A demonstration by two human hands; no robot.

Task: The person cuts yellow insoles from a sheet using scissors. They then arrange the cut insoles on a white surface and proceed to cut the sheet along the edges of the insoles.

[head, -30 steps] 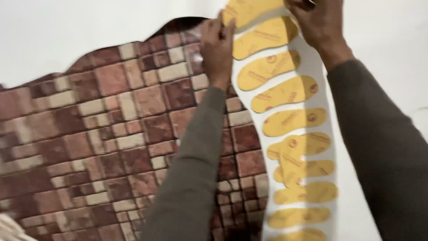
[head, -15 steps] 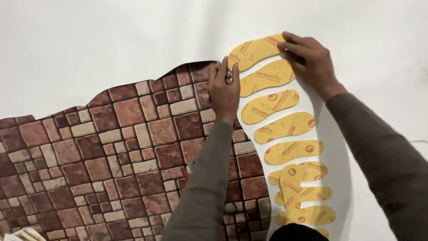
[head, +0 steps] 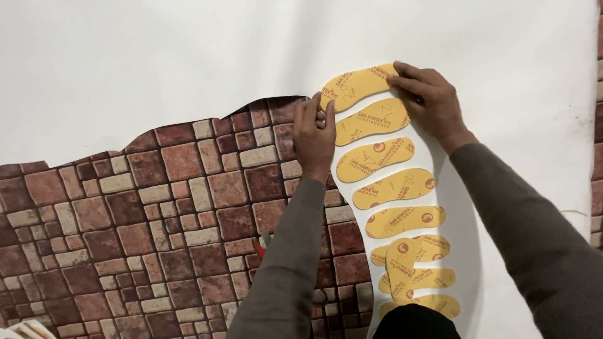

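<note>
Yellow insoles (head: 383, 160) lie in a curved column on a white sheet (head: 157, 63), just right of the brick-patterned sheet (head: 125, 220). At the top insole (head: 358, 85) of that column, the left hand (head: 314, 135) presses flat fingertips on its near end. The right hand (head: 430, 100), fingers spread, presses its far end.

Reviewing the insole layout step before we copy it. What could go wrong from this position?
1. Both hands press only the top insole: left hand at its toe end, right hand at the other end. The rest of the row lies unheld and could shift on the white sheet.
2. Lower down, one insole lies crosswise over others, so spacing there is already uneven.
3. The sheet's cut edge sits close to the left hand; a nudge might drag it.
</note>
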